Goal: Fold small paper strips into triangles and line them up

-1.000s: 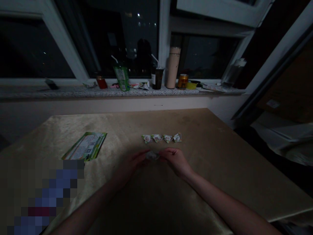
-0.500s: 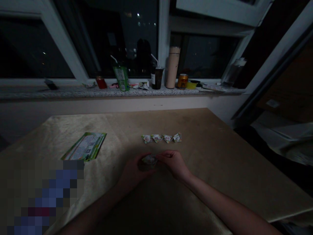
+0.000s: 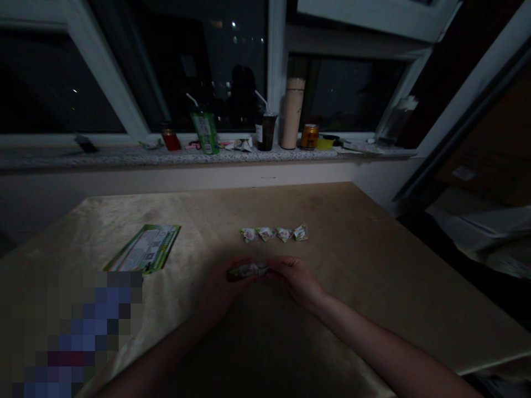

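Between my hands is a small patterned packet (image 3: 248,270), white and green, much like those in the row beyond. My left hand (image 3: 222,284) curls around its left side, thumb and fingers closed on it. With a pinch, my right hand (image 3: 296,279) holds the packet's right end. Just past my hands, several small pyramid-shaped packets (image 3: 266,234) lie in a row on the tan tabletop (image 3: 352,260). Dim light hides the finer detail of my fingers.
A flat green pouch (image 3: 145,247) lies left on the table, beside a pixelated area. Along the windowsill (image 3: 141,159) stand a red jar (image 3: 171,140), a green cup (image 3: 204,132), a dark cup (image 3: 266,132), a pale pink bottle (image 3: 292,113) and an orange can (image 3: 309,137).
My left fingers have closed in on the packet, which now looks flatter and stretched sideways. My right hand keeps its pinch nearly in place. The row and pouch are unmoved.
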{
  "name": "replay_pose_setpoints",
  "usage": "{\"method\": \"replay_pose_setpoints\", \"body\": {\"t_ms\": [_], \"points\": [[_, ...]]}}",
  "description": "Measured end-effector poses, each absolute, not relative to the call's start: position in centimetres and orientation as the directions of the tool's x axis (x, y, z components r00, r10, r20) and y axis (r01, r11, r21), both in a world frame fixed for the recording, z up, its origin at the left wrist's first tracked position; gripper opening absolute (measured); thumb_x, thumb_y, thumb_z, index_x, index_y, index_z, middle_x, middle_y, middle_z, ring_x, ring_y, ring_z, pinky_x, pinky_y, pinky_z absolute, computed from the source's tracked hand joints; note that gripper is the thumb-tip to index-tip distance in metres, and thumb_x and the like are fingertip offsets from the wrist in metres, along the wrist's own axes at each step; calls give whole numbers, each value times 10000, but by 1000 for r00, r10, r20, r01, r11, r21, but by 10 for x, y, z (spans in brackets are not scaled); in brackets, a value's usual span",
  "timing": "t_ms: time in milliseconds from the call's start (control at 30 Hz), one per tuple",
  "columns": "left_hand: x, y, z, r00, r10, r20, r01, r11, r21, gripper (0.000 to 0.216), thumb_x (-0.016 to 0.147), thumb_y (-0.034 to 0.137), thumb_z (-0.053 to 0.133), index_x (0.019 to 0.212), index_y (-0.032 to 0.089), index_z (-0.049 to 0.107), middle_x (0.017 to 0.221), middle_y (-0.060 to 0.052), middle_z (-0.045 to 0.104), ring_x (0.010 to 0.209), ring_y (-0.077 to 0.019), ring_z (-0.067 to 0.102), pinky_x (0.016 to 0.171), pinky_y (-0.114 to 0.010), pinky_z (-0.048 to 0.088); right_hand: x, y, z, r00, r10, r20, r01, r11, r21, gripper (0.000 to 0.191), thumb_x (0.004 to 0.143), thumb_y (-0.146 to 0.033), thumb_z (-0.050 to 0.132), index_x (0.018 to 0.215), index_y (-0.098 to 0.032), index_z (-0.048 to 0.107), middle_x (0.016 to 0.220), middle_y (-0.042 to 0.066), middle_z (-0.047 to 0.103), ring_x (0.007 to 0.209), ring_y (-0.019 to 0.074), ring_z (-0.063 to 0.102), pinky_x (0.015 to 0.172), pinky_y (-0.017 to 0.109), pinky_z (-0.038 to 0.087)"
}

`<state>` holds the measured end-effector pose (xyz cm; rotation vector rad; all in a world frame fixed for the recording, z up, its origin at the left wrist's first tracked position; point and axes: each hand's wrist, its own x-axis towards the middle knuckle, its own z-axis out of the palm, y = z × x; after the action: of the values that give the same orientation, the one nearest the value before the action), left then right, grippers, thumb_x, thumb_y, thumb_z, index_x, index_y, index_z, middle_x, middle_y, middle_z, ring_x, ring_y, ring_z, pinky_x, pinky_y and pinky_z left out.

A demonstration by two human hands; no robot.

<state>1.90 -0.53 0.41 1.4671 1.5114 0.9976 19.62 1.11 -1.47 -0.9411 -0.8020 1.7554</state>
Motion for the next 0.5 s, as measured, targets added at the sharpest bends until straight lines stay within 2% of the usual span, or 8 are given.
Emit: {"method": "replay_pose_setpoints", "body": {"t_ms": [300, 500], "points": [[20, -7, 7, -70, 997, 14, 352, 12, 936, 329, 614, 328, 787, 922, 237, 713, 901, -25, 730, 850, -273, 671, 810, -365, 506, 196, 9, -14, -240, 947, -215, -390, -296, -872, 234, 577, -376, 804, 640, -164, 727, 665, 29, 701, 596, 131, 603, 617, 249, 472], [15, -2, -7, 116, 992, -57, 209, 32, 977, 533, 632, 322, 789, 1126, 215, 622, 923, -42, 730, 850, -267, 680, 767, -359, 528, 198, 13, -13, -173, 971, -162, -339, -213, -916, 227, 572, -373, 808, 642, -175, 723, 671, 21, 706, 590, 136, 601, 606, 256, 459]]}}
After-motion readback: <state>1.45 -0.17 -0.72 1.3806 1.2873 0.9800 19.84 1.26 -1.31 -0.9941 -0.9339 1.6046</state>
